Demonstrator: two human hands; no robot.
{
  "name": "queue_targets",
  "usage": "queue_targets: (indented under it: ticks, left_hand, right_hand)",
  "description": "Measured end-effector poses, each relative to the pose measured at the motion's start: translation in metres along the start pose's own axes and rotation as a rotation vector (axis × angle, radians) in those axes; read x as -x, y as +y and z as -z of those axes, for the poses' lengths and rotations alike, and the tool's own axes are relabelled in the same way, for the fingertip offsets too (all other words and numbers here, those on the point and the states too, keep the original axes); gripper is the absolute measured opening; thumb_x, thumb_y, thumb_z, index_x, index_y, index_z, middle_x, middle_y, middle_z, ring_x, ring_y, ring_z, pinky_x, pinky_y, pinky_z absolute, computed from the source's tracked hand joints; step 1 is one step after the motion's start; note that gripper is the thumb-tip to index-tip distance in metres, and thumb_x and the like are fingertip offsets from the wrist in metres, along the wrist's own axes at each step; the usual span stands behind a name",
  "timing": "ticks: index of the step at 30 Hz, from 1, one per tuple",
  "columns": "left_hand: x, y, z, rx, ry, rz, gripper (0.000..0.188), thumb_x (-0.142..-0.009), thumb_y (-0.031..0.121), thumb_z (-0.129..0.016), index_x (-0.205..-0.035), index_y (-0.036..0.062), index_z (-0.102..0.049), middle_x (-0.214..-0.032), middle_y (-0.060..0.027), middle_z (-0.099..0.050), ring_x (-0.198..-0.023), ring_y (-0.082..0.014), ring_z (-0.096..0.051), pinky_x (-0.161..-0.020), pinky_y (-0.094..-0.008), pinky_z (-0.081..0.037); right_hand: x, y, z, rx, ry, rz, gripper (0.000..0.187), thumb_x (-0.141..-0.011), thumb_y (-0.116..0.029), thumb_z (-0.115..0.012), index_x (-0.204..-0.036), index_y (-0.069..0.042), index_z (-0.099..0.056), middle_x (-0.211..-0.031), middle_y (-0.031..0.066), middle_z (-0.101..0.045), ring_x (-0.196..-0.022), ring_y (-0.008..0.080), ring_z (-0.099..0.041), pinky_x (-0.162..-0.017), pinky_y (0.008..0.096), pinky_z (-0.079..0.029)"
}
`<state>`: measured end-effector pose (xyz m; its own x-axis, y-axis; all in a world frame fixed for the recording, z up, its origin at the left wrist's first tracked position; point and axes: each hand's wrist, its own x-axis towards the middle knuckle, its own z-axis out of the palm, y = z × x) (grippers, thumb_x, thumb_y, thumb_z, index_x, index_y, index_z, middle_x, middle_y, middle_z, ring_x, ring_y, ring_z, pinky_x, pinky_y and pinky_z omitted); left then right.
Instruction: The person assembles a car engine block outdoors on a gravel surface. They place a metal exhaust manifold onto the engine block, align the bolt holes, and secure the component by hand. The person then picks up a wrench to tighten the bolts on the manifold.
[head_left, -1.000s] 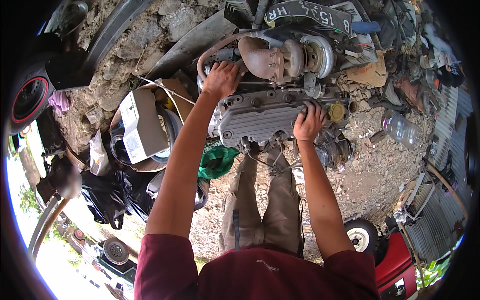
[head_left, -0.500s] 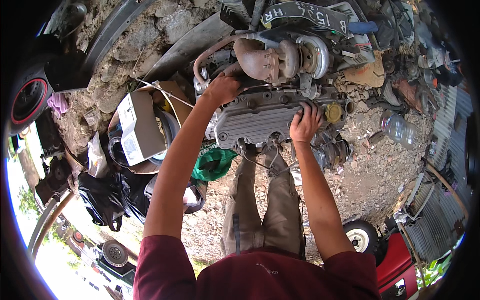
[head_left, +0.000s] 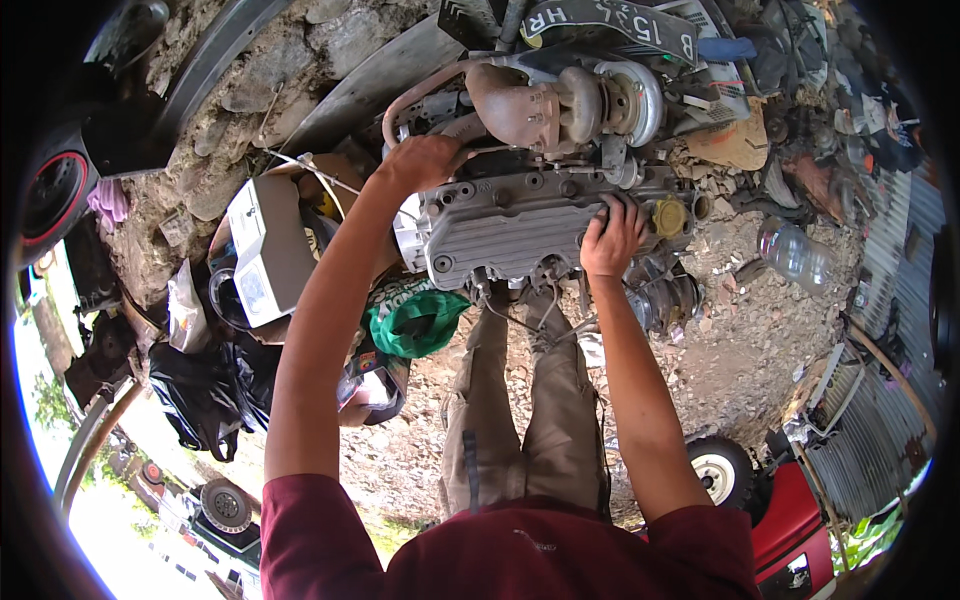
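In front of me stands an engine with a grey ribbed valve cover [head_left: 500, 235]. My left hand [head_left: 425, 160] is at its far left corner, fingers closed and partly hidden. A thin bar-like piece shows beside those fingers, but I cannot tell whether it is held. Behind the cover sits a rusty turbocharger [head_left: 540, 115] with a thick curved pipe; a thinner brown pipe [head_left: 420, 95] arches above my left hand. My right hand [head_left: 613, 238] rests on the right part of the cover, fingers apart, next to the yellow oil filler cap [head_left: 668, 222].
Left of the engine are a white box [head_left: 268, 250], a green bag [head_left: 415, 322] and black plastic bags [head_left: 205, 395]. A clear plastic bottle [head_left: 795, 255] lies on the gravel at right. A bent licence plate [head_left: 610, 28] and scrap lie beyond the engine. Behind me stands a red vehicle [head_left: 790, 520].
My left hand has shifted slightly left and up, its forearm swinging left with it. My right hand keeps its place on the valve cover. The view has moved a little.
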<state>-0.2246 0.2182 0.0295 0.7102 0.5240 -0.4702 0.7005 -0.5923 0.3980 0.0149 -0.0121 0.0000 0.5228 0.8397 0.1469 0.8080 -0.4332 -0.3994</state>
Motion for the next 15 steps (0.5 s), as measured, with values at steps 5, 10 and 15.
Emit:
queue_targets:
  ticks: [5, 10, 15]
  left_hand:
    - [0.009, 0.01, 0.001, -0.117, 0.021, -0.033, 0.024, -0.093, 0.024, -0.055, -0.095, 0.0026, -0.066, -0.096, -0.0198, -0.068, -0.095, -0.0363, -0.066, -0.083, -0.0462, -0.053]
    - [0.007, 0.063, 0.021, -0.209, -0.018, -0.101, 0.016, -0.081, 0.008, -0.058, -0.091, 0.0026, -0.068, -0.1, -0.0152, -0.067, -0.096, -0.034, -0.068, -0.082, -0.0416, -0.056]
    - [0.001, 0.084, 0.027, -0.265, -0.09, 0.008, 0.018, -0.083, 0.01, -0.057, -0.093, 0.0039, -0.071, -0.102, -0.0135, -0.067, -0.097, -0.0308, -0.068, -0.083, -0.0403, -0.056]
  right_hand:
    - [0.0, 0.002, -0.003, 0.012, 0.016, 0.009, 0.03, -0.087, -0.024, -0.049, -0.111, -0.012, -0.061, -0.119, 0.0094, -0.058, -0.12, 0.0318, -0.048, -0.105, 0.0502, -0.028]
    - [0.001, 0.004, -0.001, 0.011, 0.011, -0.01, 0.029, -0.087, -0.024, -0.049, -0.11, -0.012, -0.061, -0.119, 0.0095, -0.058, -0.12, 0.032, -0.048, -0.106, 0.0503, -0.028]
    - [-0.001, 0.001, -0.001, 0.007, 0.017, 0.003, 0.03, -0.086, -0.024, -0.049, -0.11, -0.012, -0.061, -0.118, 0.0096, -0.058, -0.12, 0.0322, -0.048, -0.106, 0.0505, -0.027]
